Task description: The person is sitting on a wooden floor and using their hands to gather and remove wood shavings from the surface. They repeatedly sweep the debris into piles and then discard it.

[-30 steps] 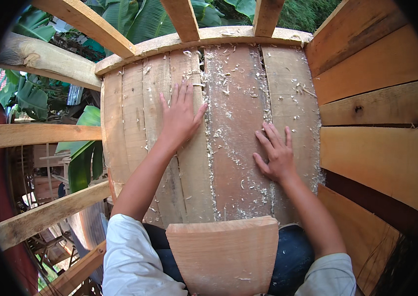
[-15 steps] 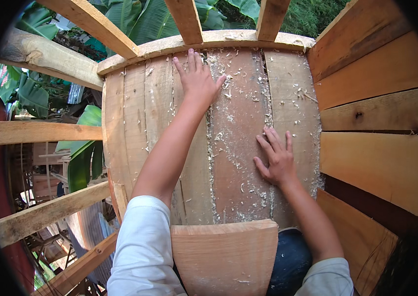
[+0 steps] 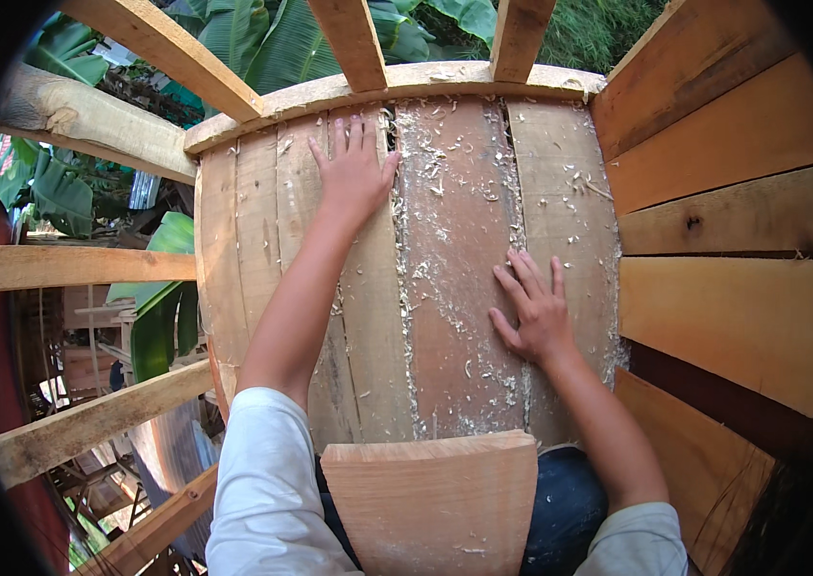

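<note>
Looking down from the head camera, I see both hands pressed flat on a plank floor [image 3: 454, 240] of narrow boards that run from near to far. The left hand [image 3: 353, 178] reaches to the far end with the arm stretched out. It lies just short of the curved rim beam [image 3: 406, 82], its fingers [image 3: 347, 144] straight and close together, thumb out to the right beside a gap between boards. The right hand [image 3: 533, 312] lies nearer and further right, its fingers [image 3: 521, 278] spread wide on a reddish board. Neither hand holds anything; the palms are open on the wood.

Wood shavings [image 3: 425, 163] are scattered over the boards, thickest along the seams and between the two hands. A loose pale board [image 3: 430, 499] sits at the near edge over my lap, between the white sleeves [image 3: 262, 480]. To the right rises a wall of wide planks [image 3: 733, 192]. Bare rafters [image 3: 353, 38] cross the far side, with big green leaves [image 3: 262, 38] behind them, and open rails [image 3: 70, 269] stand on the left.

I judge the step in hand to be working over the boards with the palms, feeling or wiping among the shavings. Any further pass calls for flat, light pressure along the grain. The left hand must be kept clear of the far rim, and fingertips out of the seams, where splinters are likely.
</note>
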Demonstrator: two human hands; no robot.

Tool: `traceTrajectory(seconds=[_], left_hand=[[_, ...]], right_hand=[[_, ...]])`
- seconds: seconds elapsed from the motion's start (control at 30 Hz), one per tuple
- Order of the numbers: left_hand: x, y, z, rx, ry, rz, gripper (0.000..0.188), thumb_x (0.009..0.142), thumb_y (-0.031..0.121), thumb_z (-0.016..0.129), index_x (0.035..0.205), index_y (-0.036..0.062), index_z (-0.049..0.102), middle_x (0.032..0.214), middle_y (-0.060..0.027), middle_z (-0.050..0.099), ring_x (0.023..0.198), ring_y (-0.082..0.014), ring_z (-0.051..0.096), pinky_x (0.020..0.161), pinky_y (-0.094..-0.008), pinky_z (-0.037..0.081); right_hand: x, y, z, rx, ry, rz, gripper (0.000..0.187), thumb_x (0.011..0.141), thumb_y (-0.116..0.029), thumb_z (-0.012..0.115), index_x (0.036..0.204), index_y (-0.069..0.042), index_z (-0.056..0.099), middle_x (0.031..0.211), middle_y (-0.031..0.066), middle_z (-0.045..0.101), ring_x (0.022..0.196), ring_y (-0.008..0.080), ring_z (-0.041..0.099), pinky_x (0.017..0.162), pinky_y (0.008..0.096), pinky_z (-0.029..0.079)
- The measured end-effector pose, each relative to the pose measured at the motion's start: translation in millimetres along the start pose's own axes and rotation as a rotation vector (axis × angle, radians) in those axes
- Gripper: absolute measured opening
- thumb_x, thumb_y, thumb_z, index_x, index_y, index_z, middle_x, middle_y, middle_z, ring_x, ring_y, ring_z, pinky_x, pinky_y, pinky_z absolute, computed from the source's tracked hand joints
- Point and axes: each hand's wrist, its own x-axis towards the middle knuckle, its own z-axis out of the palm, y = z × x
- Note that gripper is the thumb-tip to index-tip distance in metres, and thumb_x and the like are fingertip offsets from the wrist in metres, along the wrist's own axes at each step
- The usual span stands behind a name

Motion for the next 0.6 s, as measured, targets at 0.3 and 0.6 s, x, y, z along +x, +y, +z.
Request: traceTrajectory(seconds=[0.3,0.6], left_hand=[[15,1,8,-0.430,-0.223,0.179,0.074,0.100,0.038,0.045,0.157,0.0058,0.011,0.159,-0.0185,0.030,0.146,-0.0298,0.032,0.119,-0.0608,0.012],[9,14,10,-0.145,0.208,0.148,0.072,0.100,0.036,0.044,0.157,0.0044,0.014,0.138,-0.0210,0.055,0.145,-0.0303,0.034,0.117,-0.0657,0.004]], right_hand=[[0,0,2,0.000,0.009,-0.001,0.056,0.085,-0.037,0.066,0.136,-0.015,0.055,0.150,0.0109,0.045,0.142,0.0254,0.039,0.119,0.0586,0.015],[-1,0,2,0.010,0.022,-0.008,0.056,0.085,-0.037,0.066,0.136,-0.015,0.055,0.149,0.0108,0.046,0.142,0.0246,0.040,0.120,0.0585,0.014]])
